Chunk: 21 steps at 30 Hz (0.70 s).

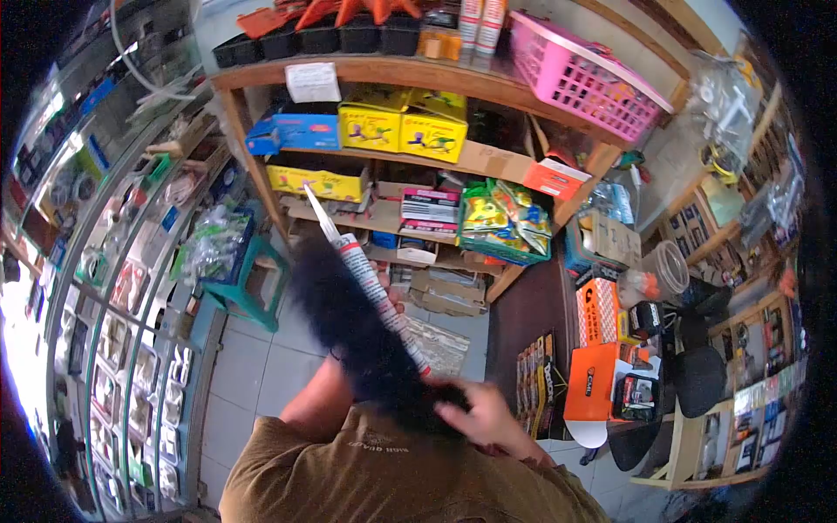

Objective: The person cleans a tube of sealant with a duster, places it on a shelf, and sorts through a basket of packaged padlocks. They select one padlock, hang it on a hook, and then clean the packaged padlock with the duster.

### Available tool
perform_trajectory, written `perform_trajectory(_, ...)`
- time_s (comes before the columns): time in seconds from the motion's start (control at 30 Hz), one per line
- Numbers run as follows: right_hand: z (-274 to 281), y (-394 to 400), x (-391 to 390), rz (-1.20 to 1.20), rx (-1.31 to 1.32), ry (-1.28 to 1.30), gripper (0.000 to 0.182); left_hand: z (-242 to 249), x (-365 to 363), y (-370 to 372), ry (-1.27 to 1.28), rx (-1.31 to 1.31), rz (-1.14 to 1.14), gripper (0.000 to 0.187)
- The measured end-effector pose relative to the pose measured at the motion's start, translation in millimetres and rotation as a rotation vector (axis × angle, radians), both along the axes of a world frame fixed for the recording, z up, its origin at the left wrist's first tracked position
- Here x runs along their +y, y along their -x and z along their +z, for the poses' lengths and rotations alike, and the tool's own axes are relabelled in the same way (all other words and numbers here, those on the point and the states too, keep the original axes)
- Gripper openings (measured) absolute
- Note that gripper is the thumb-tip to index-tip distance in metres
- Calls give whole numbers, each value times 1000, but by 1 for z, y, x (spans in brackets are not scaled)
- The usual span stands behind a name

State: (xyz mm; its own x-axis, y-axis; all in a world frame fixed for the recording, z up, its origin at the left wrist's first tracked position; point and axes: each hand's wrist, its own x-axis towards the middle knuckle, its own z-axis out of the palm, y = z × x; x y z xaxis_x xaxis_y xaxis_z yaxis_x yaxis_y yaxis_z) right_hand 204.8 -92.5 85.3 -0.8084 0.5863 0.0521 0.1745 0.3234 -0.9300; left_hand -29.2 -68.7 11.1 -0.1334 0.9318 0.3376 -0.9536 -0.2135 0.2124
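A white sealant tube (370, 288) with red and blue print and a long pale nozzle slants across the middle, nozzle up and to the left. My left hand (396, 297) is closed round the tube; only some fingers show at its right side. A dark fluffy duster (336, 305), blurred by motion, lies in front of the tube and hides most of that hand. Close to the tube's lower end, my right hand (478, 417) has its fingers wrapped round the dark lower part of the duster.
Ahead stands a wooden shelf (375, 68) with yellow boxes (432, 137), a green basket of packets (506, 222) and a pink basket (584, 78) on top. Glass display shelves line the left, near a green stool (248, 292). Orange boxes (589, 383) and a dark chair (700, 381) are at right.
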Motion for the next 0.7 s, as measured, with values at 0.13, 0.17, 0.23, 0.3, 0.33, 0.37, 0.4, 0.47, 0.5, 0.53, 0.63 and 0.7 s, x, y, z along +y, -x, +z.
perform_trajectory(0.13,-3,26,4,-122,35,116,33,50,-20,30,27,-142,26,53)
perform_trajectory(0.17,5,36,-1,-35,-13,-52,34,58,-23,24,405,-151,192,51)
perform_trajectory(0.23,14,53,-8,176,-99,-3,37,-13,-15,59,41,13,64,54)
perform_trajectory(0.3,17,68,-7,46,-64,-109,37,26,-14,62,-270,-82,-86,59)
perform_trajectory(0.33,12,70,-5,-58,-61,61,37,40,-21,63,-34,-118,-39,61)
perform_trajectory(0.37,4,71,-2,-161,-58,228,37,45,-25,68,200,-153,8,62)
perform_trajectory(0.4,-3,79,-5,-238,53,226,37,29,-24,79,179,-152,6,62)
perform_trajectory(0.47,-2,97,-6,-74,26,-11,36,9,-16,92,86,-175,97,58)
perform_trajectory(0.5,-2,103,-6,79,3,-239,35,-26,-6,102,-78,-168,125,56)
perform_trajectory(0.53,-3,108,-7,80,0,-239,35,-18,-3,111,-182,-196,-114,53)
perform_trajectory(0.63,-9,120,-8,-133,-67,62,34,29,-27,116,83,-175,88,53)
perform_trajectory(0.7,-22,125,-8,-271,86,258,33,-6,-15,138,-166,-208,-134,63)
